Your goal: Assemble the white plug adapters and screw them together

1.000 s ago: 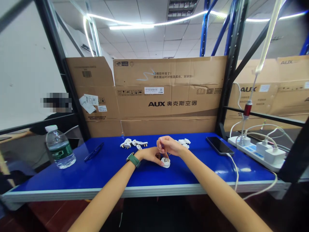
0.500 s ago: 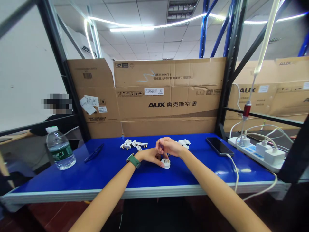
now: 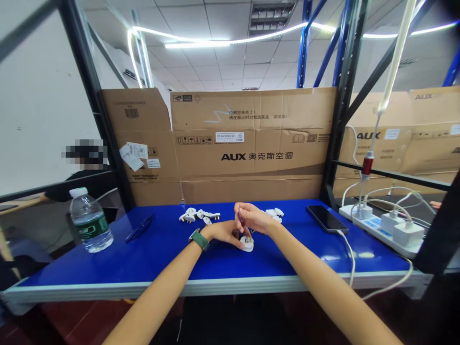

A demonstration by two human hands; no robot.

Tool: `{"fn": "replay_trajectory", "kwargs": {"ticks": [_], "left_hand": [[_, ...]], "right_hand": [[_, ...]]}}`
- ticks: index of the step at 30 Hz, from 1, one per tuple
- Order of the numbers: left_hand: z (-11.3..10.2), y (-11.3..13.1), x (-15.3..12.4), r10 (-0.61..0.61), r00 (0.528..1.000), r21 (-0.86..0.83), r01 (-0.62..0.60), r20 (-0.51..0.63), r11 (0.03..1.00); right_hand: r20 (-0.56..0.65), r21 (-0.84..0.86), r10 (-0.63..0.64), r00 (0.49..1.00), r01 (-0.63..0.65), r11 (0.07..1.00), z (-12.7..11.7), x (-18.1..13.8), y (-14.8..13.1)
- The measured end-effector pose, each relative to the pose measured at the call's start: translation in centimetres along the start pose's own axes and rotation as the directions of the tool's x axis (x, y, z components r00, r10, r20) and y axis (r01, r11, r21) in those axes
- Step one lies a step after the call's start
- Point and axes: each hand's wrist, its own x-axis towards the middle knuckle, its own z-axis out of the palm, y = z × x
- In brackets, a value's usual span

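My left hand [image 3: 227, 233], with a green watch strap at the wrist, grips a white plug [image 3: 247, 243] low over the blue tabletop, thumb on its near edge. The plug's inner side or pins face up; small details are too fine to make out. Just above it, my right hand [image 3: 253, 218] is closed with its fingertips pinched together. Whatever is in that pinch is hidden or too small to name. Behind my left hand lies a loose group of white plugs [image 3: 190, 214], some with brass pins. More white plug parts [image 3: 275, 213] lie beyond my right hand.
A water bottle [image 3: 89, 221] and dark glasses or a pen-like item [image 3: 140, 228] are on the left. To the right lie a phone [image 3: 326, 218] with a cable and a white power strip [image 3: 381, 229]. Cardboard [image 3: 251, 167] stands along the back. A person sits beyond the left post.
My right hand has shifted slightly to the right above the plug, its fingers still pinched. My left hand keeps its grip on the plug in nearly the same place.
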Motion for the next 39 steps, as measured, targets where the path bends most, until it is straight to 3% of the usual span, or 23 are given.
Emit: {"fn": "replay_trajectory", "kwargs": {"ticks": [6,15,22,31,39], "left_hand": [[0.0,0.1,0.0,0.0,1.0,0.018,0.0,0.007,1.0],[-0.1,0.4,-0.1,-0.005,1.0,0.008,0.005,0.029,1.0],[-0.1,0.4,-0.2,0.011,1.0,0.011,-0.011,0.022,1.0],[-0.2,1.2,-0.4,-0.019,0.999,-0.016,0.019,0.027,1.0],[-0.1,0.6,-0.3,-0.025,1.0,0.018,0.025,0.006,1.0]], "right_hand": [[0.008,-0.017,0.011,1.0,-0.011,1.0,0.0,0.0,-0.1],[0.009,-0.057,-0.105,0.994,0.105,0.993,0.2,0.1,-0.2],[0.046,-0.047,-0.022,0.999,0.024,0.999,-0.1,0.1,-0.1],[0.029,-0.013,-0.017,0.999,0.017,1.0,-0.1,0.1,-0.1],[0.041,0.045,-0.015,0.999,0.013,0.999,0.3,0.2,-0.2]]}}
